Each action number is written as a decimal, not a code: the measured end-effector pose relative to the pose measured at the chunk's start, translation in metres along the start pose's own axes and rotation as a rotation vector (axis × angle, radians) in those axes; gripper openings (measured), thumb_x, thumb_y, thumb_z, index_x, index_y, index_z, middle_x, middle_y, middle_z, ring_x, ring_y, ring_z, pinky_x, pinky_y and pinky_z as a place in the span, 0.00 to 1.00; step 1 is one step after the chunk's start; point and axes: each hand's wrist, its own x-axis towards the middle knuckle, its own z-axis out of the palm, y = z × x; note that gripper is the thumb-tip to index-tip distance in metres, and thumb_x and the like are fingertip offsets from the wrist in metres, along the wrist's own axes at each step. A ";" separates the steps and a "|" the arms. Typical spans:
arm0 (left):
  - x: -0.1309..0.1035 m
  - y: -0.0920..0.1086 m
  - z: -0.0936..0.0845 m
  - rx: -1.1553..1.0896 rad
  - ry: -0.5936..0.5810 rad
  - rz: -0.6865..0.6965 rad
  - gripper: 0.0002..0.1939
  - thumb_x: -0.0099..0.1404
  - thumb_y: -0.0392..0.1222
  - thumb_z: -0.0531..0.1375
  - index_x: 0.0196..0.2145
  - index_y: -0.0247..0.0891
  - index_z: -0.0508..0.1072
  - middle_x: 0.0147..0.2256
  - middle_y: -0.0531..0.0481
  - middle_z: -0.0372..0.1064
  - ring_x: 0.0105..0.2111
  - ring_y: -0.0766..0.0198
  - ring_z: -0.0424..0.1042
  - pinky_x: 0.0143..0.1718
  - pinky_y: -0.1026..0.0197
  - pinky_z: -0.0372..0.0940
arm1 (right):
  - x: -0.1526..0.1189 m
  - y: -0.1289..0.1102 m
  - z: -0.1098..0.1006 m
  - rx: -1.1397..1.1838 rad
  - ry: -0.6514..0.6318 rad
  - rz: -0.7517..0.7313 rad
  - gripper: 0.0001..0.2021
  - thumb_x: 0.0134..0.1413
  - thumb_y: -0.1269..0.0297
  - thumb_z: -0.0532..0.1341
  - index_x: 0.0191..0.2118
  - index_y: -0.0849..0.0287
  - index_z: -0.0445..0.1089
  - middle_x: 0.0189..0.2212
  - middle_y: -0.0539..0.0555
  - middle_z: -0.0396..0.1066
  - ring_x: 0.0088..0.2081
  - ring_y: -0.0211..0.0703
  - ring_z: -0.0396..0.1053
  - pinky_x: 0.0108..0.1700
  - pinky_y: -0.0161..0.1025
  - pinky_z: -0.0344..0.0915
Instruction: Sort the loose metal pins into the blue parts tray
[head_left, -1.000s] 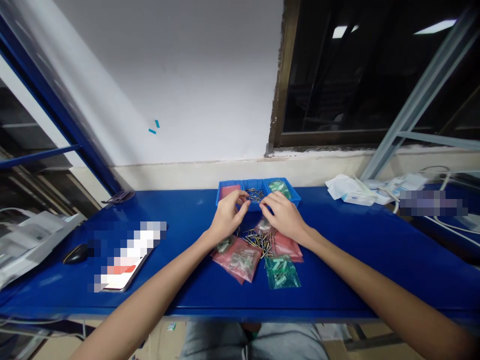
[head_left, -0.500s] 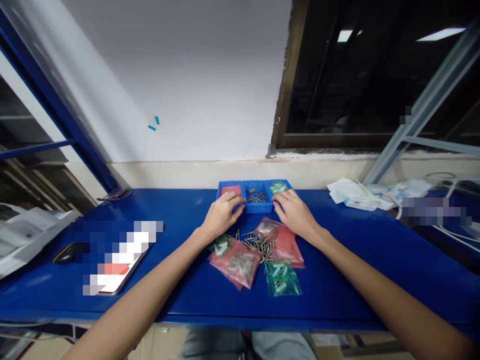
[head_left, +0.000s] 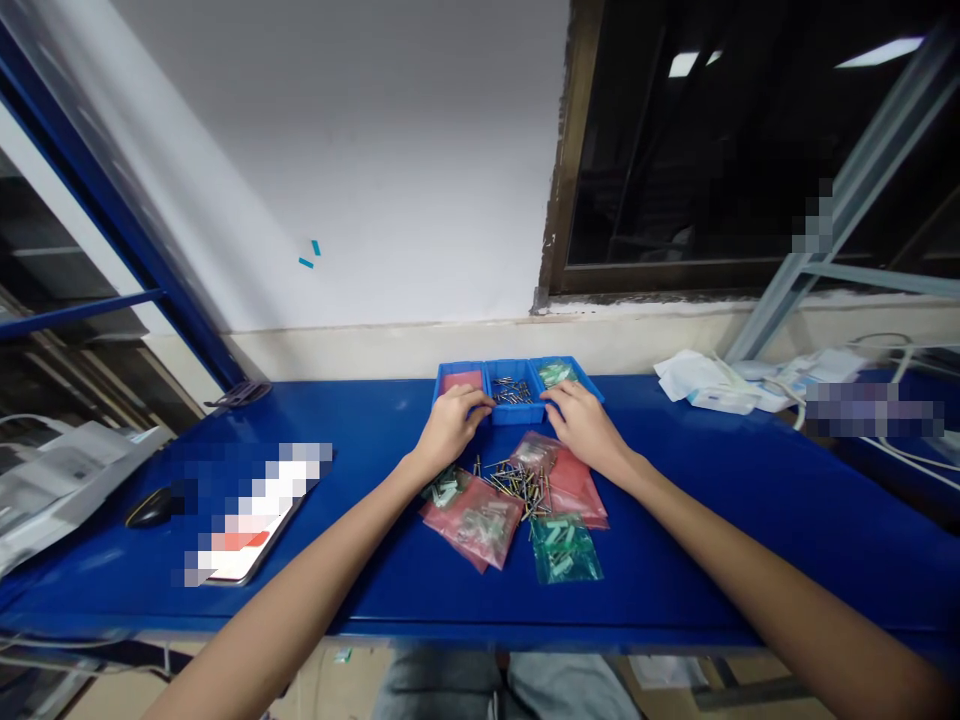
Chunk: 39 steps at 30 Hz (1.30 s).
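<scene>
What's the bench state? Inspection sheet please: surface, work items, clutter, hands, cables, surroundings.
Surface: blue tabletop.
Work items: three blue bins side by side; loose metal pins among pink bags and green bags in front.
Clutter: mouse and flat device, partly pixelated, left; paper packets, right.
Hands: left hand and right hand at the outer bins' fronts; grip unclear.
Cables: white cables, right side.
Surroundings: pale wall, dark window.

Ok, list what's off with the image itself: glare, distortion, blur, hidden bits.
In the head view, bright light reflections glare in the dark window; also in the head view, the blue post and grey post splay outward, probably wide-lens stretch; again in the head view, mosaic blocks cover much of the white-screened device, and the piled metal pins look too soft to count.
</scene>
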 end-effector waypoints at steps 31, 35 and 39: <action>-0.003 0.004 -0.006 0.008 -0.030 0.054 0.09 0.70 0.35 0.55 0.40 0.38 0.76 0.39 0.46 0.73 0.40 0.58 0.70 0.45 0.55 0.65 | 0.000 -0.003 -0.004 -0.025 -0.050 0.008 0.10 0.61 0.73 0.56 0.44 0.64 0.73 0.41 0.60 0.71 0.46 0.52 0.68 0.53 0.49 0.66; -0.005 0.003 -0.007 0.035 -0.045 0.060 0.09 0.69 0.34 0.55 0.42 0.38 0.75 0.40 0.46 0.72 0.42 0.57 0.70 0.46 0.53 0.66 | 0.001 -0.011 -0.015 -0.061 -0.096 -0.005 0.10 0.60 0.72 0.57 0.45 0.62 0.73 0.43 0.61 0.70 0.48 0.54 0.67 0.51 0.51 0.67; -0.008 0.006 -0.005 0.076 -0.024 0.082 0.11 0.69 0.34 0.55 0.46 0.37 0.74 0.43 0.43 0.68 0.44 0.57 0.69 0.48 0.53 0.67 | 0.003 -0.022 -0.033 -0.047 -0.179 -0.048 0.09 0.62 0.72 0.57 0.42 0.61 0.74 0.42 0.61 0.70 0.47 0.53 0.68 0.50 0.50 0.67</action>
